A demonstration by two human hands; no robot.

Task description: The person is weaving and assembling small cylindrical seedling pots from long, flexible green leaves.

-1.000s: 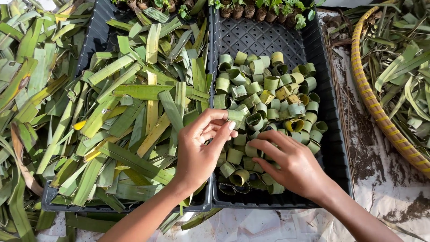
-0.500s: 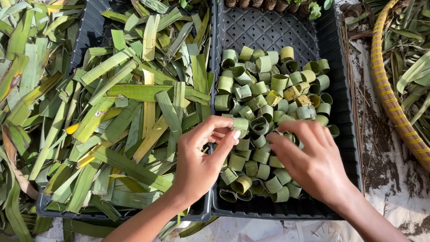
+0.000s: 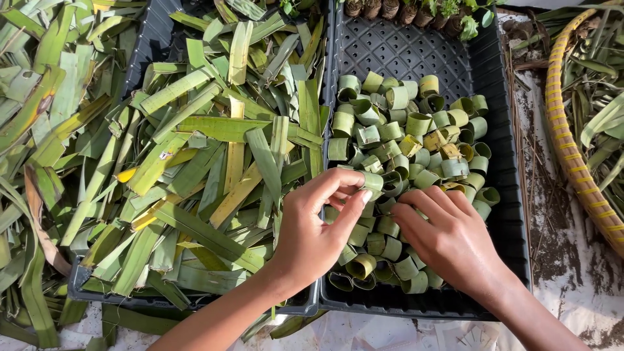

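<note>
a: what was the condition of the left hand (image 3: 311, 237)?

b: it was curled over the near-left part of the black mesh tray (image 3: 500, 130). thumb and forefinger pinched one rolled leaf ring (image 3: 372, 181) at the edge of the pile.

a: and the right hand (image 3: 448, 237)?

b: palm down on the heap of leaf rings (image 3: 403, 136), fingers bent and pressed among them. whether it gripped one could not be told; the fingertips were hidden among the rings.

a: where did the rings lie?

b: all inside the right tray, heaped from its middle to its near edge, mostly on their sides or upright. the far part of the tray showed bare mesh.

a: adjacent items?

b: a second black tray (image 3: 146, 45) touched it on the left, filled with flat cut leaf strips (image 3: 214, 130). more loose leaves (image 3: 32, 97) lay further left. a yellow woven basket rim (image 3: 565, 143) stood well to the right, and small potted seedlings (image 3: 416, 8) lined the far edge.
</note>
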